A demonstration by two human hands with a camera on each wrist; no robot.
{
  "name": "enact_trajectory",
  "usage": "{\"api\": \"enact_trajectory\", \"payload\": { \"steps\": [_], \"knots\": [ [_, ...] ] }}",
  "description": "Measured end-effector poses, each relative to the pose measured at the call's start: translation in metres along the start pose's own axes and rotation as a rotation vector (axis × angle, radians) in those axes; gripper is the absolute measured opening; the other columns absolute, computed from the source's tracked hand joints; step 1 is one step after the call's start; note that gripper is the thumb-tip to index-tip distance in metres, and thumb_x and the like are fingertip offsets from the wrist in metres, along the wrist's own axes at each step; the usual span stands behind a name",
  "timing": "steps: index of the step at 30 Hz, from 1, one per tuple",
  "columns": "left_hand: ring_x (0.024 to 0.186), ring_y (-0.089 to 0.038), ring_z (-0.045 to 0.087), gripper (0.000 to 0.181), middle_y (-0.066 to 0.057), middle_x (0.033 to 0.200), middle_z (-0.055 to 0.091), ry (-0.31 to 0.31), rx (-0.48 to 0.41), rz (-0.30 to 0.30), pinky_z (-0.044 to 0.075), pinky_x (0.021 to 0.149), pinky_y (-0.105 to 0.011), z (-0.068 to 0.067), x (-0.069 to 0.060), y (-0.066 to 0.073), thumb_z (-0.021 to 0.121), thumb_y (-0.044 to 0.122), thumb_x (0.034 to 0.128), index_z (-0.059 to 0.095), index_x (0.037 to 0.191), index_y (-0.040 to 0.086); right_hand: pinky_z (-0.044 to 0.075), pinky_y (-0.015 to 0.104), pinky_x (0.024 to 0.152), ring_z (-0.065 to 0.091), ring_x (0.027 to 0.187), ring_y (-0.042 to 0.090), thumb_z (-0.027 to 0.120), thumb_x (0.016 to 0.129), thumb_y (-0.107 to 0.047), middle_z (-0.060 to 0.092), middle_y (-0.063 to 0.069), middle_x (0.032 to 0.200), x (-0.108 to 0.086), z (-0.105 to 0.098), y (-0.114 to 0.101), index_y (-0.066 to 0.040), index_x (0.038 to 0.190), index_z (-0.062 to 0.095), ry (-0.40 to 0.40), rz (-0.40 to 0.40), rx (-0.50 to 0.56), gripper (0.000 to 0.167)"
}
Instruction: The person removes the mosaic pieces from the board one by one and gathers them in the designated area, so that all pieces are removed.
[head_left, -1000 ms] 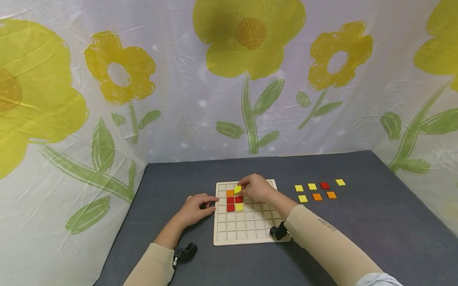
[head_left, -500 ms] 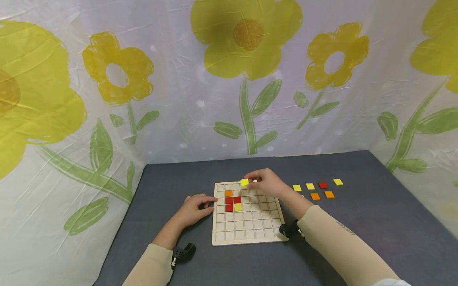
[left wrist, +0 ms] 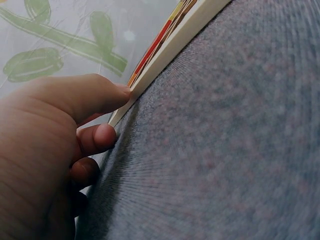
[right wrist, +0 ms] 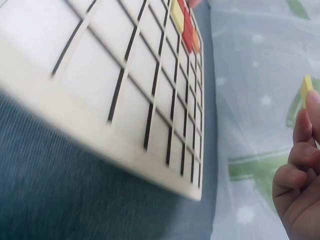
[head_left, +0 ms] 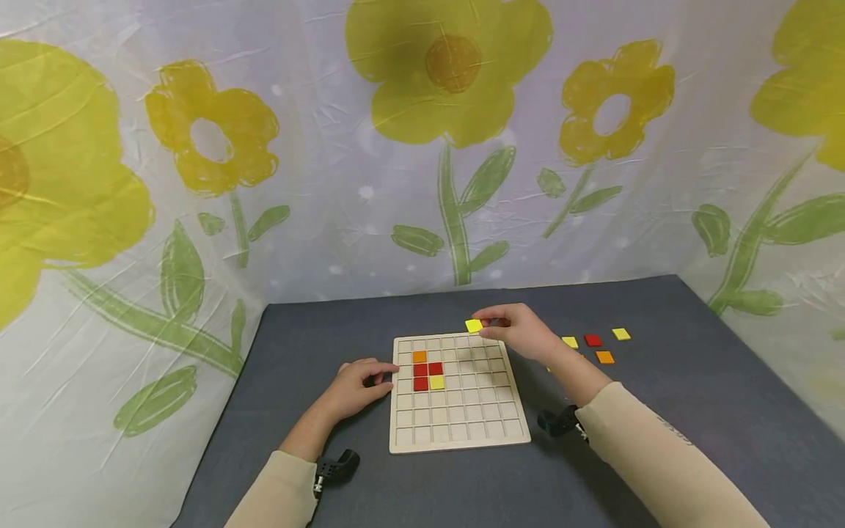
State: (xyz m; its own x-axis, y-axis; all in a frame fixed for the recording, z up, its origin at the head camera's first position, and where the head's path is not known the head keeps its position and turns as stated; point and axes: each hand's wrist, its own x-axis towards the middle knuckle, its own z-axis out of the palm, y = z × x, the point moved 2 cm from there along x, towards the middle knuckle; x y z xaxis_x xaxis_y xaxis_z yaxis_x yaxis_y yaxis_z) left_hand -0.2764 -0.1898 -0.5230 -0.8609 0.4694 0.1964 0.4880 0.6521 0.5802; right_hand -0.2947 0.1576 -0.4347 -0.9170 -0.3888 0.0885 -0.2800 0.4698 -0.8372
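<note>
My right hand (head_left: 521, 331) pinches a yellow square tile (head_left: 474, 325) between thumb and fingers, above the far edge of the wooden grid board (head_left: 460, 445). In the right wrist view that yellow tile (right wrist: 306, 91) stands out past the fingertips. On the board lie an orange tile (head_left: 419, 357), several red tiles (head_left: 420, 383) and a yellow tile (head_left: 436, 382), grouped near its upper left. My left hand (head_left: 353, 385) rests beside the board, with thumb and forefinger touching its left edge. In the left wrist view the thumb (left wrist: 107, 95) lies against the board's pale side (left wrist: 165, 55).
Right of the board, loose tiles lie on the dark cloth: a red one (head_left: 593, 340), an orange one (head_left: 605, 357) and yellow ones (head_left: 621, 334). My right forearm partly covers others. A flowered curtain (head_left: 317, 220) hangs behind the table.
My right hand has lifted the yellow tile off the cell beside the orange tile and carried it right and away, past the board's far edge. The left hand stays in place.
</note>
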Motion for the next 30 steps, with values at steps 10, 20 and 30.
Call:
{"api": "enact_trajectory", "payload": {
  "steps": [10,20,30],
  "knots": [
    [0.069,-0.007,0.045,0.032,0.012,0.076,0.048,-0.007,-0.002,-0.011,0.024,0.077,-0.042,0.002,0.000,-0.003,0.077,0.021,0.0930,0.075,0.125,0.020,0.044,0.036,0.073,0.049,0.081,0.028,0.067,0.101,-0.011,0.061,0.010,0.112,-0.016,-0.023,0.011,-0.004,0.137,0.065,0.037,0.067,0.046,0.037],
    [0.069,-0.008,0.045,0.033,0.011,0.076,0.049,-0.008,-0.008,-0.023,0.024,0.077,-0.042,0.000,-0.001,0.000,0.077,0.021,0.0930,0.075,0.126,0.019,0.052,0.032,0.082,0.059,0.098,0.026,0.065,0.102,-0.012,0.062,0.016,0.127,-0.033,-0.050,0.019,-0.001,0.140,0.062,0.097,0.077,0.047,0.039],
    [0.070,-0.008,0.045,0.033,0.011,0.076,0.049,-0.010,-0.010,-0.022,0.024,0.078,-0.042,0.000,0.000,0.000,0.077,0.021,0.0934,0.075,0.126,0.020,0.053,0.029,0.086,0.063,0.109,0.028,0.065,0.103,-0.014,0.061,0.019,0.133,-0.054,-0.078,0.031,0.000,0.142,0.059,0.142,0.117,0.034,0.042]
  ]
}}
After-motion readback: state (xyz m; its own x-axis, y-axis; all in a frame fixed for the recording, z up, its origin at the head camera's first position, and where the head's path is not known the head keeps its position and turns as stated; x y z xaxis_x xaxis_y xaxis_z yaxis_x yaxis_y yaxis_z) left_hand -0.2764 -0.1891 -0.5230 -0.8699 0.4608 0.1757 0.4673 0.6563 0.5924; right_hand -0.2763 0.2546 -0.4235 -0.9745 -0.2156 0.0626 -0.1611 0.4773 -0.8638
